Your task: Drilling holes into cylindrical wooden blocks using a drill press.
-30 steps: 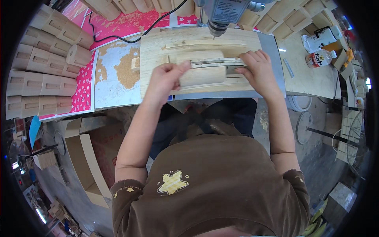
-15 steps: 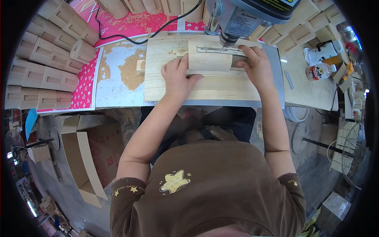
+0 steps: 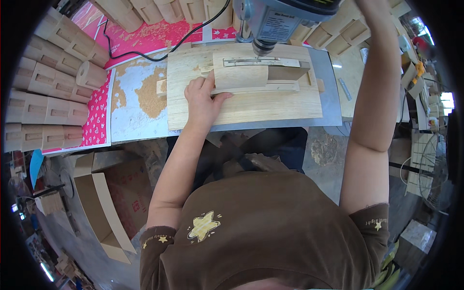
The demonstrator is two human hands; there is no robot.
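Note:
A pale wooden block (image 3: 240,77) with a rounded front face and a long slot along its top lies in a wooden jig board (image 3: 270,107). My left hand (image 3: 200,99) grips the block's left end, index finger against the end and thumb along the front lower edge. Directly above the slot hangs the chuck (image 3: 263,47) of a bench drill press (image 3: 276,24), its bit close to the wood. My right forearm (image 3: 377,87) stretches up past the drill's right side; the hand itself lies beyond the upper edge of the picture.
Stacked slotted wooden blocks (image 3: 50,101) line the left and back. Sawdust (image 3: 152,96) covers part of the table beside the jig. A black cable (image 3: 181,41) runs behind. At right lies a pale blue marker-like stick (image 3: 344,89); an open cardboard box (image 3: 104,203) stands on the floor.
My right hand has let go of the block's right end and moved up and right, out of the picture. The left hand keeps its hold. The whole view has shifted slightly.

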